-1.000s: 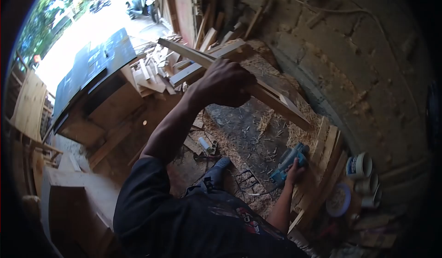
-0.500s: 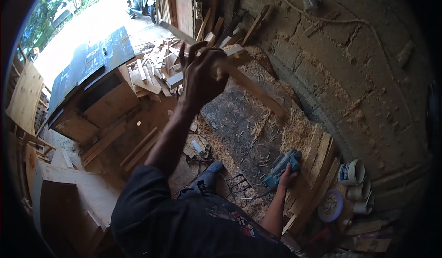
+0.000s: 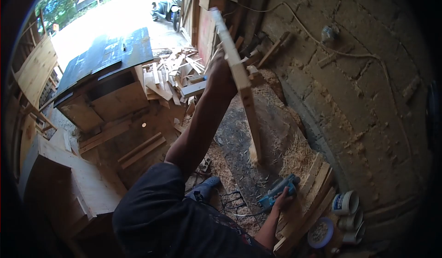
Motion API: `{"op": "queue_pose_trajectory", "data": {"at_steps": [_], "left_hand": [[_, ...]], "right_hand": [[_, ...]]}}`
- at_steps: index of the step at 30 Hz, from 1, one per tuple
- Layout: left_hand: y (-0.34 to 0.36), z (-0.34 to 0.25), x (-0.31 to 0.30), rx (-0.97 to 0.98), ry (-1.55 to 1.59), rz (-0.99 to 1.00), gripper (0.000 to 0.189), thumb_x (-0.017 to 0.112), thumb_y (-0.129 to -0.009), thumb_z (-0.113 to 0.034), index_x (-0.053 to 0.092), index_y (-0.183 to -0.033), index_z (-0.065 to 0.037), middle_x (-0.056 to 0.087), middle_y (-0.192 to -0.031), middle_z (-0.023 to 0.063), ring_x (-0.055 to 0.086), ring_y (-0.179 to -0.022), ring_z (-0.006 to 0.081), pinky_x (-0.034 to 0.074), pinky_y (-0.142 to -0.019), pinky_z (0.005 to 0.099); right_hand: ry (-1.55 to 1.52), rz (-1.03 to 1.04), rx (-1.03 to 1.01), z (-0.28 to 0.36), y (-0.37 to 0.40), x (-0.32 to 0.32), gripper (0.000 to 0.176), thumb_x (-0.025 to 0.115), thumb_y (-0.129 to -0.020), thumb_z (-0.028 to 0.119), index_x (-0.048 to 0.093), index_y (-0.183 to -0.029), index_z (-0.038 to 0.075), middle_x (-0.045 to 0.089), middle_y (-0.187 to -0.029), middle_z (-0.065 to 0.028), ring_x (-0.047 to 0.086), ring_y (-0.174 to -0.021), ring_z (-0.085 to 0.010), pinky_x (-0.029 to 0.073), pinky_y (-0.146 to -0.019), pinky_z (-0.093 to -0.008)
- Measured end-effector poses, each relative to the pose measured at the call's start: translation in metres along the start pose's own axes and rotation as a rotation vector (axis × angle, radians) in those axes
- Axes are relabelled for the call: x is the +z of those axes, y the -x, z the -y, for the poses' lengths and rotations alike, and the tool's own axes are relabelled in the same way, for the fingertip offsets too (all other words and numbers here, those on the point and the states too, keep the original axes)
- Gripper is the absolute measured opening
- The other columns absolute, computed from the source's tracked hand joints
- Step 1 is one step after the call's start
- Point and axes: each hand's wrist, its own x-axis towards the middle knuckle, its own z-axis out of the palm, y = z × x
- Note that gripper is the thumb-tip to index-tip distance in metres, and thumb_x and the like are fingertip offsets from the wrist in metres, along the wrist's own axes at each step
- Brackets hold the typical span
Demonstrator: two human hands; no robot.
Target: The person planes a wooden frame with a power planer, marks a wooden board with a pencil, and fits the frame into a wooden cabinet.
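A long wooden plank (image 3: 244, 87) is raised and tilted over the work surface, its lower end near the shavings. My left hand (image 3: 222, 73) is closed round its upper part, with some fingers hidden behind the wood. Lower right, my right hand (image 3: 282, 200) grips a blue-green power tool (image 3: 279, 190), which rests beside stacked wooden strips (image 3: 317, 184). Under the plank lies the dark work surface (image 3: 230, 136), scattered with shavings.
Wood offcuts (image 3: 172, 73) lie heaped near the doorway. A cabinet with a dark top (image 3: 103, 57) stands left, a pale wooden box (image 3: 99, 189) nearer. White buckets (image 3: 345, 202) and a shavings-filled tub (image 3: 321, 232) sit lower right. A cable (image 3: 350, 54) crosses the wall side.
The plank has swung to a steeper tilt, and its lower end has moved down and left. My left hand has turned with it. The view has shifted slightly; my right hand still holds the tool.
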Motion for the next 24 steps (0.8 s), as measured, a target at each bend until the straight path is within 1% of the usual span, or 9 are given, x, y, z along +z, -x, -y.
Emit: {"op": "queue_pose_trajectory", "data": {"at_steps": [5,7,8,9,11,12,16,21,24], "left_hand": [[-0.04,-0.016,0.024,-0.225,-0.079,0.216,0.039,0.04,-0.112,-0.035,0.053,-0.126,-0.001,0.063,-0.094,0.015,0.065,-0.077,0.029,0.058,-0.069,0.0475],[-0.058,0.005,0.03,-0.073,-0.413,0.296,0.044,0.04,-0.113,-0.034,0.053,-0.128,0.004,0.066,-0.102,0.0195,0.067,-0.086,0.0336,0.057,-0.081,0.0515],[-0.043,-0.001,0.049,-0.06,-0.494,0.262,0.046,0.04,-0.113,-0.033,0.054,-0.128,0.007,0.067,-0.113,0.0242,0.067,-0.097,0.0376,0.053,-0.096,0.0539],[-0.038,-0.002,0.065,-0.076,-0.488,0.264,0.046,0.04,-0.113,-0.033,0.054,-0.128,0.007,0.067,-0.113,0.0242,0.067,-0.097,0.0376,0.053,-0.096,0.0539],[-0.041,0.006,0.086,-0.214,-0.124,0.051,0.032,0.041,-0.112,-0.029,0.059,-0.114,-0.003,0.066,-0.088,0.0109,0.068,-0.072,0.0225,0.059,-0.063,0.0383],[-0.057,0.015,0.082,-0.236,-0.114,0.048,0.046,0.042,-0.112,-0.032,0.055,-0.13,0.008,0.066,-0.121,0.0263,0.067,-0.109,0.039,0.05,-0.102,0.056],[-0.091,0.031,0.081,-0.189,-0.084,-0.01,0.04,0.048,-0.109,-0.026,0.06,-0.123,0.01,0.068,-0.114,0.0249,0.069,-0.103,0.0381,0.055,-0.094,0.0568],[-0.124,0.041,0.076,-0.154,-0.104,-0.04,0.027,0.056,-0.105,-0.016,0.067,-0.109,0.009,0.068,-0.104,0.0233,0.07,-0.096,0.0366,0.058,-0.082,0.0564],[-0.117,0.04,0.085,-0.191,-0.054,-0.039,0.032,0.055,-0.106,-0.019,0.063,-0.118,0.01,0.069,-0.108,0.0234,0.07,-0.097,0.0347,0.057,-0.085,0.0562]], "right_hand": [[0.052,-0.018,0.024,0.007,0.003,-0.001,0.053,0.068,-0.099,0.045,0.064,-0.095,-0.007,0.059,-0.061,-0.0051,0.056,-0.043,-0.015,0.042,-0.04,-0.0297],[0.097,0.017,0.014,0.003,0.0,-0.003,0.053,0.068,-0.099,0.045,0.064,-0.095,-0.007,0.06,-0.062,-0.0058,0.056,-0.043,-0.0154,0.042,-0.039,-0.03],[0.134,-0.019,0.002,0.003,0.002,-0.001,0.057,0.067,-0.098,0.049,0.064,-0.082,-0.006,0.062,-0.06,-0.0066,0.061,-0.046,-0.0175,0.046,-0.043,-0.0338],[0.142,-0.032,0.01,0.003,0.002,-0.001,0.057,0.067,-0.098,0.049,0.064,-0.082,-0.006,0.062,-0.06,-0.0066,0.061,-0.046,-0.0175,0.046,-0.043,-0.0338],[0.114,-0.039,0.006,0.01,0.007,0.0,0.058,0.067,-0.098,0.049,0.063,-0.081,-0.006,0.062,-0.06,-0.0066,0.06,-0.046,-0.0175,0.046,-0.043,-0.0337],[0.149,-0.001,0.025,0.006,0.002,-0.003,0.055,0.066,-0.099,0.048,0.066,-0.093,-0.007,0.061,-0.061,-0.0062,0.06,-0.046,-0.0167,0.045,-0.043,-0.0324],[0.061,0.021,0.025,0.007,0.004,-0.002,0.052,0.066,-0.1,0.044,0.068,-0.112,-0.006,0.057,-0.062,-0.0057,0.056,-0.046,-0.0155,0.044,-0.043,-0.0304],[-0.01,0.022,0.031,0.009,0.005,0.0,0.047,0.067,-0.1,0.039,0.065,-0.113,-0.006,0.058,-0.066,-0.0046,0.053,-0.046,-0.0129,0.043,-0.041,-0.0279],[-0.015,0.018,0.04,0.005,0.005,0.0,0.049,0.067,-0.1,0.04,0.064,-0.116,-0.007,0.058,-0.066,-0.0051,0.053,-0.047,-0.0129,0.044,-0.041,-0.0279]]}}
